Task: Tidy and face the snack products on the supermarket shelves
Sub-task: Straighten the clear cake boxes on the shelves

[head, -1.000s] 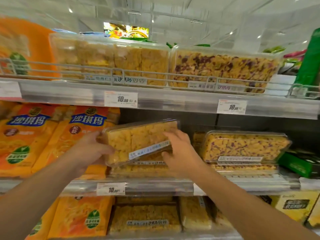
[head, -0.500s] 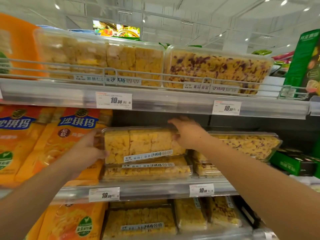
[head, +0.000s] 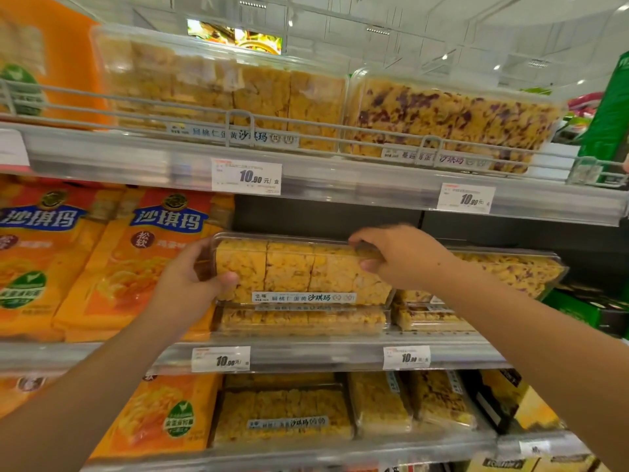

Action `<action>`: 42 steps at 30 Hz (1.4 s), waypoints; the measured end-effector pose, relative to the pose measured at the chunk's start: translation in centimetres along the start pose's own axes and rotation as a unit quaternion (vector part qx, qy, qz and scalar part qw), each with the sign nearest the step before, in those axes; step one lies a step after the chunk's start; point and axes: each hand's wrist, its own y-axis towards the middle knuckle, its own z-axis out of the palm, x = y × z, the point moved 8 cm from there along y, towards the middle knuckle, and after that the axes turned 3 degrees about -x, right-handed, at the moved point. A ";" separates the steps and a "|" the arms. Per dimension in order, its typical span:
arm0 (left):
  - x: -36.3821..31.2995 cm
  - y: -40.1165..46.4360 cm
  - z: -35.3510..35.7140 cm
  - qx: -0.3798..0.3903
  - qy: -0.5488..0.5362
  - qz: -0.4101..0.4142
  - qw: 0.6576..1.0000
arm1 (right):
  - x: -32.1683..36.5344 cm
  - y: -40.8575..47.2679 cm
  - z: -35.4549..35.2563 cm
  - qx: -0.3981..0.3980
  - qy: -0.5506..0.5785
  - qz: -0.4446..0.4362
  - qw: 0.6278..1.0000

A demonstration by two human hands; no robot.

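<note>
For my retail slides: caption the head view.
Both hands hold a clear snack box atop another on the middle shelf.

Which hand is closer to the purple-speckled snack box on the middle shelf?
Right. The right hand grips the yellow snack box at the end beside the purple-speckled box; the left hand holds the far end.

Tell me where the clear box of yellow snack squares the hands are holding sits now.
The clear box, centre of the head view, sits on the middle shelf atop a similar box, right of the orange bags.
</note>
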 end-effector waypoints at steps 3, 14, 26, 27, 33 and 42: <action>0.0 -0.1 0.0 -0.005 0.018 0.006 1.000 | 0.0 -0.2 0.0 0.003 0.004 0.009 1.000; -0.1 0.0 0.4 0.017 0.034 0.003 0.999 | 0.0 -0.8 0.3 -0.003 0.012 0.050 0.999; -2.8 -11.3 8.0 0.064 0.273 0.447 0.849 | 4.1 -9.5 2.3 -0.213 0.130 -0.089 0.964; -1.7 -11.8 9.1 0.089 0.302 0.446 0.838 | 3.8 -10.0 3.6 -0.200 0.136 -0.080 0.967; 3.4 -12.6 12.0 0.121 0.455 0.395 0.789 | 1.2 -12.6 9.9 -0.132 0.145 -0.016 0.980; 6.4 -16.6 16.3 0.074 0.399 0.395 0.824 | -1.6 -14.6 14.6 -0.186 0.225 -0.028 0.956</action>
